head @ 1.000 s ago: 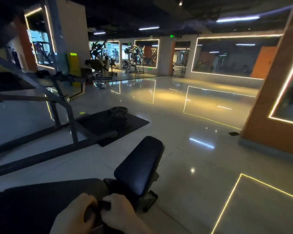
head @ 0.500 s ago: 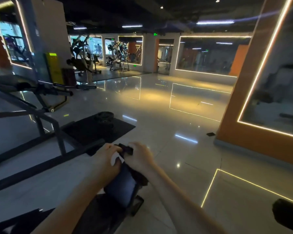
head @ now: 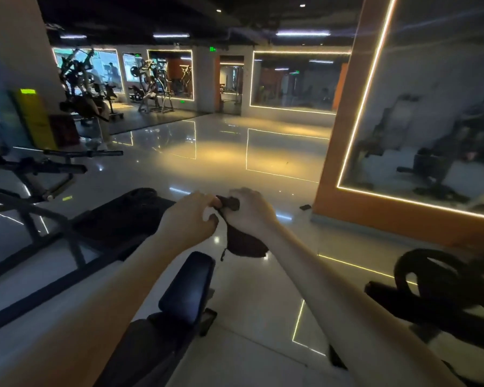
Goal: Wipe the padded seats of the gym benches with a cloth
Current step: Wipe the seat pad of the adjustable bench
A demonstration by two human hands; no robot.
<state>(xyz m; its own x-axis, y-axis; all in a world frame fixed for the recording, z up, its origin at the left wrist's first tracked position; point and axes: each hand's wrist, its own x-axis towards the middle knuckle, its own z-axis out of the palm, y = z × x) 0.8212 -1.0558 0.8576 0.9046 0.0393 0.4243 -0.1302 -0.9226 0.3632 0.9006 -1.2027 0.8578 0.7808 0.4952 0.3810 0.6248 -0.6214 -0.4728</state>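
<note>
On the left stands a dark machine frame (head: 25,196). Our left hand (head: 189,219) has its grip closed on the top edge of the dark cloth (head: 245,244). The cloth hangs in the air between our hands, not touching the padded seat (head: 187,291) near us. Our right hand (head: 253,215) grips the cloth too. We think the cloth is soft, light and floppy, so bunching it in one hand should work best. Weight plates (head: 430,277) lie on the right.
</note>
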